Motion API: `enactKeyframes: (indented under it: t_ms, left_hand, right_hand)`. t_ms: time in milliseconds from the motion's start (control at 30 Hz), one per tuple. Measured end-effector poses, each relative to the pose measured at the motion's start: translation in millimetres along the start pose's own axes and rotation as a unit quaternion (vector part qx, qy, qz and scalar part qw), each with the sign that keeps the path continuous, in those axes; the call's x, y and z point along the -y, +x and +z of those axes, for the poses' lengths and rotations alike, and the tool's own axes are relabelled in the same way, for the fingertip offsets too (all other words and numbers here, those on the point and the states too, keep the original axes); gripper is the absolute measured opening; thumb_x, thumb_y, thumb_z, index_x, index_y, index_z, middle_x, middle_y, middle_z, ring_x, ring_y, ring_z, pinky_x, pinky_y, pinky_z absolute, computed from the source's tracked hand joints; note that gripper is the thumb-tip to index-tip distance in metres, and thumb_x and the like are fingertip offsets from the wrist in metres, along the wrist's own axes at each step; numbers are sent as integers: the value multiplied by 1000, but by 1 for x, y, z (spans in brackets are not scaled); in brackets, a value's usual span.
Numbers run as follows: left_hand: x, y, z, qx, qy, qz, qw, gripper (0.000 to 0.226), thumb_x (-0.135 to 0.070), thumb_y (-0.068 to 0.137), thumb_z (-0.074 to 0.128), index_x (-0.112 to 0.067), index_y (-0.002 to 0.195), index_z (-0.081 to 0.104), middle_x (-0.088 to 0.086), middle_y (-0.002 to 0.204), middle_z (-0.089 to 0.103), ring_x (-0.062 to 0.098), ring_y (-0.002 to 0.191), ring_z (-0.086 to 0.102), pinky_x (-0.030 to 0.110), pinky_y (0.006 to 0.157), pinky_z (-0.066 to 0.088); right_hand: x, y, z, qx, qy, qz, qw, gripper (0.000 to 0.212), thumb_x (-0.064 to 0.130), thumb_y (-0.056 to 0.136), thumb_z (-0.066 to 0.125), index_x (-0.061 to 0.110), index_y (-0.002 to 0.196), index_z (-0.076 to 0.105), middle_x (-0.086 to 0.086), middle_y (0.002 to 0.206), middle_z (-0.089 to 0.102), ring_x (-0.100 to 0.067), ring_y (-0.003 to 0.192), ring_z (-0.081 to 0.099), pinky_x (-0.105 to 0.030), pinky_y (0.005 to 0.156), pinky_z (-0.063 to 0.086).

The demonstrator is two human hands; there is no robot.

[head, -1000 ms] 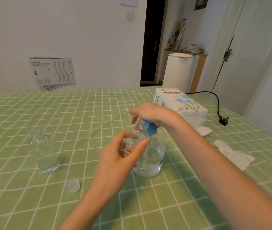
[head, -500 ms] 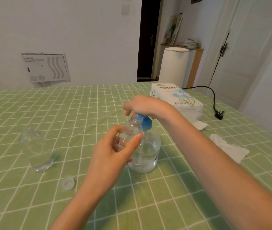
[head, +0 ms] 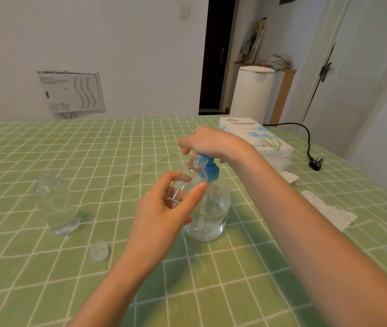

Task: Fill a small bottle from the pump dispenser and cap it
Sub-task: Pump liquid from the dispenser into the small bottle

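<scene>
A clear pump dispenser with a blue pump head stands mid-table, holding clear liquid. My right hand lies on top of the pump head, fingers curled over it. My left hand grips a small clear bottle, tilted, with its open mouth up against the blue spout. A small clear cap lies on the cloth to the left of my left wrist.
A second clear bottle stands uncapped at the left. A tissue box sits behind the dispenser, crumpled tissues lie at the right, and a black power cord trails over the table's far right edge. Green checked cloth covers the table.
The scene has shifted slightly in view as my head moved. Both hands keep the same hold, with the small bottle still at the spout.
</scene>
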State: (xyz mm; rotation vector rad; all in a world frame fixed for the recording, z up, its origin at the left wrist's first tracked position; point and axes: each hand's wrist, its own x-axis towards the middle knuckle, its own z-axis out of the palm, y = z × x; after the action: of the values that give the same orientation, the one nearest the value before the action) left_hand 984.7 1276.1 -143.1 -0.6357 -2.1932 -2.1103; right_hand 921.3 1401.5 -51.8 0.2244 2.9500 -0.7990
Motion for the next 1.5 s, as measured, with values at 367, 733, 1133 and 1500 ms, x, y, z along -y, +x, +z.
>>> enactKeyframes:
  t_ms: [367,733,1133,1500]
  left_hand:
    - [-1,-5,-2,3,20,-8,1000,36,-61,57,63,-36,83,63,11,70,63,10,49,57,12,45,43]
    - [-4,-1,-4,11,11,-16,1000,40,-64,58,63,-37,87,65,15,74,64,11,51,60,29,55,55]
    - [-1,-5,-4,10,29,-17,999,39,-63,57,62,-37,86,64,8,71,67,8,49,61,17,49,49]
    - [-4,-1,-5,6,22,-5,1000,42,-64,58,61,-36,88,63,7,70,65,7,47,59,15,47,45]
  right_hand:
    - [-2,-3,7,36,-22,12,999,41,10,98,35,-2,133,50,-16,120,59,-23,80,56,-28,61,44]
    - [-1,-2,-2,-20,-2,-4,1000,35,23,95,45,0,113,64,1,60,50,-15,55,46,-25,48,32]
    - [-10,10,10,22,6,3,1000,38,16,93,42,0,123,59,-20,129,59,-19,78,39,-27,55,25]
    - [-4,7,1,-2,-2,-8,1000,38,26,92,50,3,120,60,-12,109,68,-17,73,51,-26,55,35]
